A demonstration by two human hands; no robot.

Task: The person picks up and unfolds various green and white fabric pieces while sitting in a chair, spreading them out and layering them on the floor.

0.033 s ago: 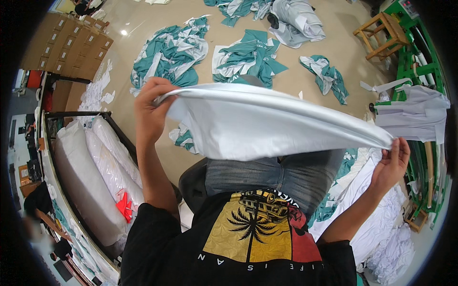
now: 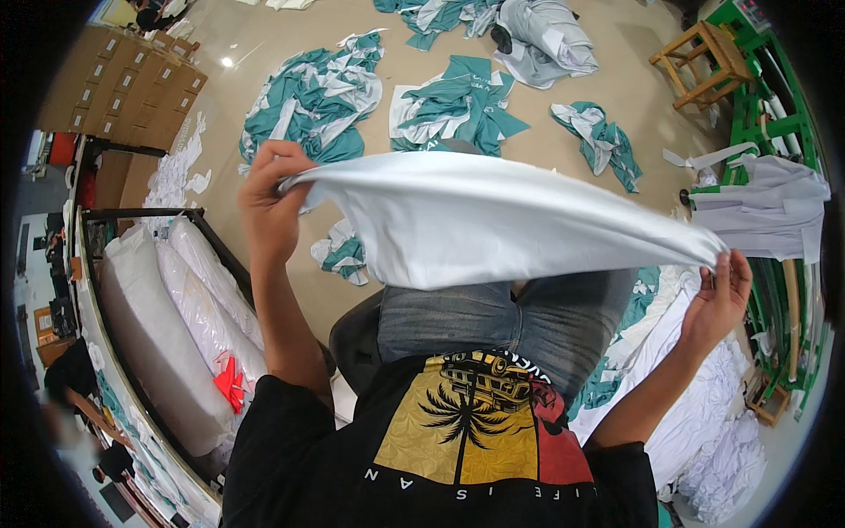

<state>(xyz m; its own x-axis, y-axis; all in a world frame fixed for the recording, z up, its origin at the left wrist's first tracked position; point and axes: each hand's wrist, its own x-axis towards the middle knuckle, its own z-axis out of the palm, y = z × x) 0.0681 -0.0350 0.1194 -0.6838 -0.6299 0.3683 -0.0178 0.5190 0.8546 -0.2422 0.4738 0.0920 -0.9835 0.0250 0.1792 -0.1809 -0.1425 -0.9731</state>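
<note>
A white fabric piece (image 2: 493,216) is stretched in the air across my lap, in front of my jeans (image 2: 449,321). My left hand (image 2: 275,185) grips its upper left corner with fingers closed round it. My right hand (image 2: 717,295) pinches the far right end, lower than the left one. The upper edge of the fabric is folded or curled along its length, and the middle sags a little. Teal and white fabric piles (image 2: 317,97) lie on the floor beyond it.
White wrapped rolls (image 2: 150,317) lie on a framed rack at left, below stacked cartons (image 2: 123,75). A wooden stool (image 2: 704,62) and green rack (image 2: 775,132) stand at right, near white fabric heaps (image 2: 713,440). A co-worker (image 2: 75,387) is at the lower left edge.
Both hands and the stretched fabric have shifted slightly up and to the left, and the fold along the upper edge looks looser.
</note>
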